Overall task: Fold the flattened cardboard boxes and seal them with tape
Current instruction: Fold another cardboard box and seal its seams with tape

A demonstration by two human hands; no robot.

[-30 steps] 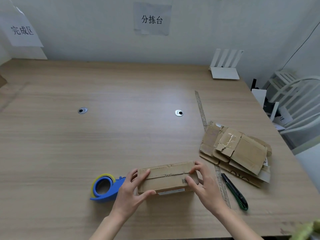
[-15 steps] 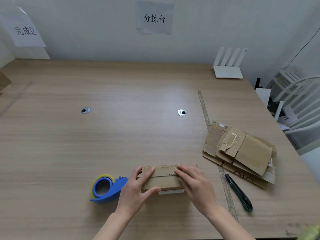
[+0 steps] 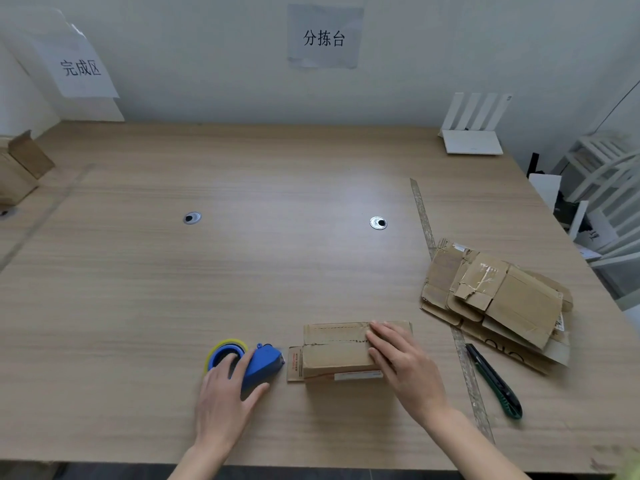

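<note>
Head view — folded box (image 3: 341, 351) near the table's (image 3: 242, 271) front edge, at 6 o'clock.
Right hand (image 3: 403, 365) presses flat, fingers straight, on the box; left hand (image 3: 225, 396) grasps the blue tape dispenser (image 3: 256, 363) just beside it at 9 o'clock. Flattened boxes (image 3: 495, 303) lie at 3 o'clock; bare tabletop spreads toward 12 — wall signs (image 3: 323, 38) read 分拣台 and 完成区.

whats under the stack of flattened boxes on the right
The stack of flattened boxes lies on the wooden table, overlapping a tape strip stuck along it. What else lies beneath is covered. A green utility knife lies beside it, not under.
</note>
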